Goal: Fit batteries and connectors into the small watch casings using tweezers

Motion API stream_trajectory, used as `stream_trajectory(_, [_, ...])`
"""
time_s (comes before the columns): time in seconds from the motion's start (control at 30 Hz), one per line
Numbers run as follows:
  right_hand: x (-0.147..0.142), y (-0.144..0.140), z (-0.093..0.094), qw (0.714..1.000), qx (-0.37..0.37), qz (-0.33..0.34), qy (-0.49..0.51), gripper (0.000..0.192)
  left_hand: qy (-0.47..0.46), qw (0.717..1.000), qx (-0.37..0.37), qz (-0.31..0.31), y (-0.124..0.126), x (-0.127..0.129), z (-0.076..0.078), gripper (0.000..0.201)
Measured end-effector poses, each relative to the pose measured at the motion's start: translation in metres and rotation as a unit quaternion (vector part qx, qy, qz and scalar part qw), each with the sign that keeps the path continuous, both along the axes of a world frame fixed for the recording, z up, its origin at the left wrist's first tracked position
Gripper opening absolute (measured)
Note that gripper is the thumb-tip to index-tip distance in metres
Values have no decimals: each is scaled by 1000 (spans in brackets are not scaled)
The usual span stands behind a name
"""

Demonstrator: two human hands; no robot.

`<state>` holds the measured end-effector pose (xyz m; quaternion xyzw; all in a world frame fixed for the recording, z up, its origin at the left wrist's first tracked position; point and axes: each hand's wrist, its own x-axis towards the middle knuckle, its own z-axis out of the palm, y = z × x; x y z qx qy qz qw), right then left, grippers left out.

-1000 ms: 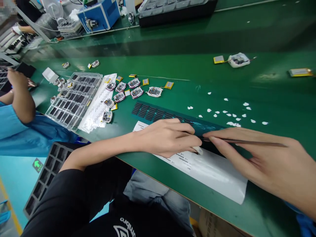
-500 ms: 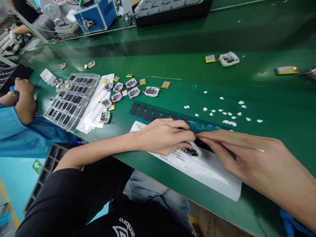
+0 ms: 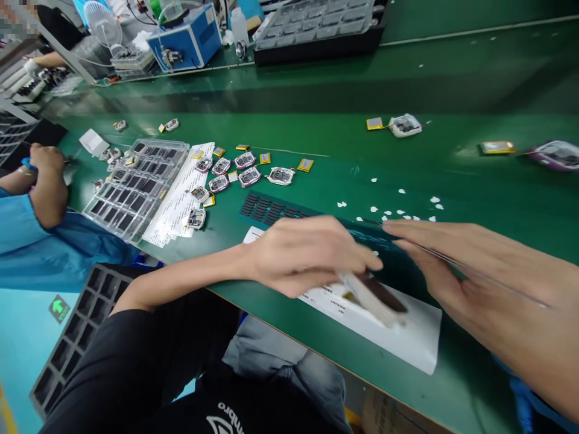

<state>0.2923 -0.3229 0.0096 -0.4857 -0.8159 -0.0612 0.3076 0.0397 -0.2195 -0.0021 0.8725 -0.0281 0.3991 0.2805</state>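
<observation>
My left hand [image 3: 312,253] is closed on a white watch housing [image 3: 377,301], tilted and smeared by motion, with a dark face turned up. Under it lies a glossy white sheet [image 3: 414,334] with printed labels. My right hand [image 3: 488,277] pinches thin metal tweezers [image 3: 446,258], whose tip points left towards small white stickers [image 3: 400,212] scattered on the green bench. Between the hands, beyond the sheet, runs a teal strip [image 3: 271,208] bearing black adhesive pads, partly hidden by my left hand.
Several open watch housings with yellow batteries [image 3: 305,164] lie left of centre, beside a clear tray [image 3: 136,187] and label sheets [image 3: 178,202]. One housing [image 3: 406,125] sits further back. A co-worker's arm [image 3: 47,181] is at the left. A blue box [image 3: 185,39] and black tray [image 3: 321,42] stand behind.
My left hand has tipped the watch housing over, bringing its dark face up, and moved it slightly right. My right hand and the tweezers have drawn away from it, to the right.
</observation>
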Motion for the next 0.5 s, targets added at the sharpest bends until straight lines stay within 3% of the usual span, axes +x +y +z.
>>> stream_trajectory(0.03, [-2, -1, 3, 999, -24, 9, 20, 38, -19, 992, -119, 44, -1, 0, 4, 11])
stream_trajectory(0.1, [-3, -5, 9, 997, -55, 25, 43, 51, -42, 921, -359, 145, -1, 1, 11, 21])
stream_trajectory(0.2, [2, -8, 8, 999, -33, 41, -3, 65, -17, 803, -580, 136, 4, 2, 17, 24])
stream_trajectory(0.27, [6, -7, -1, 999, 14, 36, -25, 68, 4, 749, -657, 90, 8, 2, 19, 19])
stream_trajectory(0.33, [8, -8, -11, 997, 53, 41, -30, 65, 14, 717, -696, 49, 8, 3, 19, 17])
stream_trajectory(0.4, [7, -11, -17, 996, 64, 55, -27, 62, 19, 704, -710, 21, 4, 5, 21, 17])
stream_trajectory(0.5, [0, -24, -15, 997, 15, 63, -34, 63, 31, 704, -709, 22, -3, 7, 25, 23])
